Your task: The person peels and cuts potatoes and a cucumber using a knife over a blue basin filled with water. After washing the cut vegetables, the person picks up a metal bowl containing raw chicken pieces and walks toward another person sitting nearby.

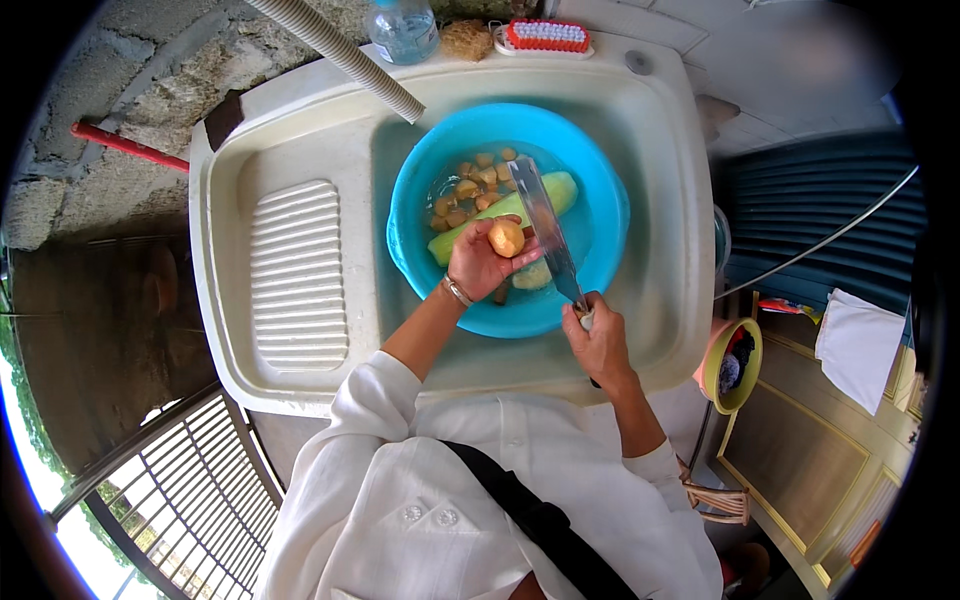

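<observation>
Over a blue basin [608, 190], my left hand [480, 262] is turned palm up and cradles a peeled, orange-tan potato [506, 238]. My right hand [603, 345] grips the handle of a large knife [545, 225]. Its wide blade points away from me, just right of the potato and close to my left fingertips. Beneath the hands, a long pale-green peeled gourd [558, 192] lies slantwise in the basin. Cut tan chunks [467, 188] sit in the water at its far left side. A pale piece [532, 275] rests nearer me, partly hidden by the knife.
The basin stands in a pale sink [668, 250] with a ribbed washboard [300, 275] on its left. A grey corrugated hose [345, 50] hangs over the far edge. Along that ledge are a bottle [403, 32], a sponge [467, 40] and a red brush [548, 36]. A yellow bucket [742, 370] is at right.
</observation>
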Tool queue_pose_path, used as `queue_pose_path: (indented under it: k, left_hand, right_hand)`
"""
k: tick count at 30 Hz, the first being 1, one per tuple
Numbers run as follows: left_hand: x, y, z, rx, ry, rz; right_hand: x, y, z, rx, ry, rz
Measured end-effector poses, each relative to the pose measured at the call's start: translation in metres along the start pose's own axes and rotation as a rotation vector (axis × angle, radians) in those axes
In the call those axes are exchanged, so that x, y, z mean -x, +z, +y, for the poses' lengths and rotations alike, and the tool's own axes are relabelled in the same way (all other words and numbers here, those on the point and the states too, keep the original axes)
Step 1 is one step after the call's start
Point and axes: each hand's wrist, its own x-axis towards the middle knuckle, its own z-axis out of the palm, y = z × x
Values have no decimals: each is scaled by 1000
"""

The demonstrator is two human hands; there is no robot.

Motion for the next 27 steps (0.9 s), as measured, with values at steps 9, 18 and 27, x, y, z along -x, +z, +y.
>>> queue_pose_path:
  k: [9,18,27]
  left_hand:
    - [23,3,17,-243,213,5]
    - [25,20,0,-371,334,98]
    - [13,28,-8,-254,421,308]
  right_hand:
    - [18,10,-24,95,-94,-57]
    - [8,20,-4,258,-131,-48]
    - [-24,35,14,365,-147,93]
